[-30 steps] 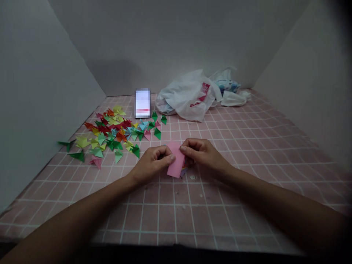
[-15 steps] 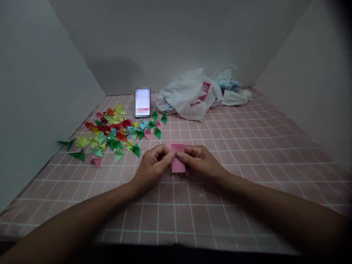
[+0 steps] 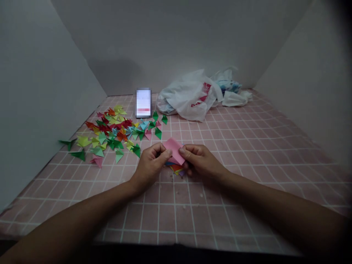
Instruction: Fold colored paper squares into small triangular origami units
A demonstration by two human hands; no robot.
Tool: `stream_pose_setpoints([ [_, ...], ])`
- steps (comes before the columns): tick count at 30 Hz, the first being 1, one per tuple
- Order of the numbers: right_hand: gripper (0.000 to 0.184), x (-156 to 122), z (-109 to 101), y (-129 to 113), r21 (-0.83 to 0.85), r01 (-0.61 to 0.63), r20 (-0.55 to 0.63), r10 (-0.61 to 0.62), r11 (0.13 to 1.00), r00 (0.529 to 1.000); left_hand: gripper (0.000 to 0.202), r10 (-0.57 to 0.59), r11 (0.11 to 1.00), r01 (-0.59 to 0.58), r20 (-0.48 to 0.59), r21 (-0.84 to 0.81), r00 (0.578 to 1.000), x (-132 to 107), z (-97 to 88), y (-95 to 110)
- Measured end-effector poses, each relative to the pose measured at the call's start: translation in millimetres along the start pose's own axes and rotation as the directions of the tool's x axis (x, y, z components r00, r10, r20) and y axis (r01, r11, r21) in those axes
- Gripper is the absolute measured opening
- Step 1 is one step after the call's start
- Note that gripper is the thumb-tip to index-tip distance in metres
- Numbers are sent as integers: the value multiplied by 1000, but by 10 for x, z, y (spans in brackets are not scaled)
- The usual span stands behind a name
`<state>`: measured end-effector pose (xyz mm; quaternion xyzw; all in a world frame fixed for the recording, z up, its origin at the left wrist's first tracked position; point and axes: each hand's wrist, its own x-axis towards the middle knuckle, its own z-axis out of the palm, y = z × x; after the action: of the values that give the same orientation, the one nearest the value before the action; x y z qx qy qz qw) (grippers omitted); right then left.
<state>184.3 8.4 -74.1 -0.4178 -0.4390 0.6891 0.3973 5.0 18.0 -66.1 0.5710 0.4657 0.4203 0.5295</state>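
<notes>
Your left hand (image 3: pixel 150 167) and right hand (image 3: pixel 200 161) both pinch the pink paper (image 3: pixel 173 151), its long axis slanting far-left to near-right, lower end nearer your right hand.

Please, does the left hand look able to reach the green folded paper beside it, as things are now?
Probably yes. The left hand is close to the green folded paper, and nothing lies between them. But it is pinching the pink paper together with the right hand, so it would probably need to let go first.

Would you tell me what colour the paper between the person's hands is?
The origami paper is pink, best seen in the head view.
</notes>
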Motion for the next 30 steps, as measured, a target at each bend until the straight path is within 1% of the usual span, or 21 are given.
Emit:
stream_pose_setpoints([
  [2,41,12,-23,-6,19,1,14,-2,1000,1000,30,-53,997,55,39,-47,998,15,-7,-9],
  [6,42,27,-54,-60,53,-33,79,28,998,996,29,-133,982,144,96,-120,986,62,-40,17],
  [10,47,26,-56,-115,49,-76,135,69,996,988,38,-195,960,219,146,-174,970,88,-73,45],
  [12,49,27,-54,-120,76,-94,126,84,993,989,41,-214,952,239,143,-189,966,87,-78,47],
  [15,48,33,-60,-112,122,-102,86,92,987,992,41,-232,945,255,131,-205,964,82,-74,40],
  [17,48,38,-72,-111,125,-113,91,103,986,991,40,-241,943,268,147,-200,959,81,-71,34],
  [21,49,42,-96,-112,75,-149,178,134,986,975,37,-268,939,306,225,-156,937,81,-63,33],
  [23,49,42,-101,-105,62,-144,193,129,988,973,38,-285,934,327,252,-144,925,76,-54,42],
  [27,49,32,-93,-97,40,-98,154,91,994,984,41,-305,922,343,207,-180,930,62,-29,66],
  [30,45,13,-72,-112,49,-121,152,113,991,982,40,-310,913,349,197,-210,930,56,-14,80],
])
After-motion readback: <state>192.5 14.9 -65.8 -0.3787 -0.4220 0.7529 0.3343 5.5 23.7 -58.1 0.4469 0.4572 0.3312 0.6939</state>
